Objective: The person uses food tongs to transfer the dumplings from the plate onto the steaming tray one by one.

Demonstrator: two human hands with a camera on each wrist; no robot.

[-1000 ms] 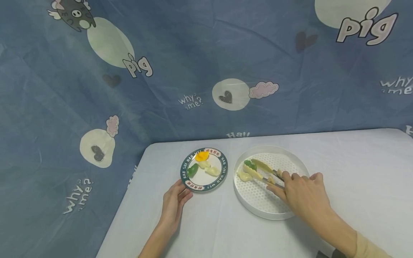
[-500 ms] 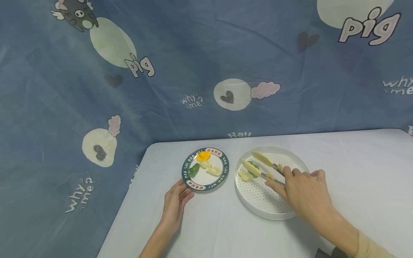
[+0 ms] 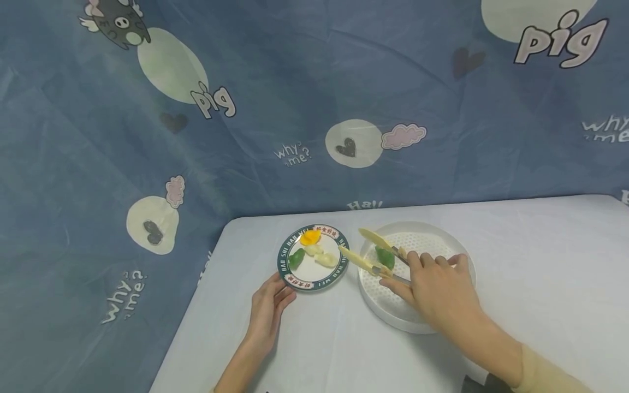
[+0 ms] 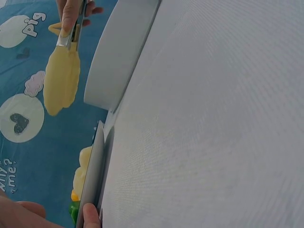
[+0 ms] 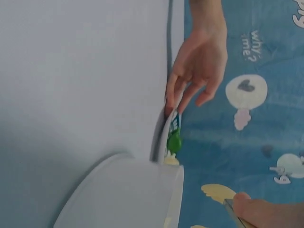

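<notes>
My left hand [image 3: 267,311] pinches the near rim of a small plate [image 3: 314,285] with a green patterned border; in the left wrist view a fingertip [image 4: 90,216] lies against its underside. On the plate are a green piece [image 3: 296,258], an orange-yellow piece [image 3: 310,237] and pale yellow pieces [image 3: 325,260]. My right hand [image 3: 437,289] grips tongs [image 3: 362,261] with yellow tips. The tips stand apart over the gap between the plate and a round white tray [image 3: 393,321], with nothing between them. In the tray lies another green piece [image 3: 385,256], partly framed by the tong arms.
The white-covered table [image 3: 540,262] spreads around both dishes, the plate to the left of the tray. Behind it hangs a blue printed cloth [image 3: 275,98]. A dark object [image 3: 484,385] shows under the right forearm at the bottom edge.
My right hand has opened the tongs away from the green piece, which stays in the tray, and has moved them left toward the plate. My left hand keeps its place.
</notes>
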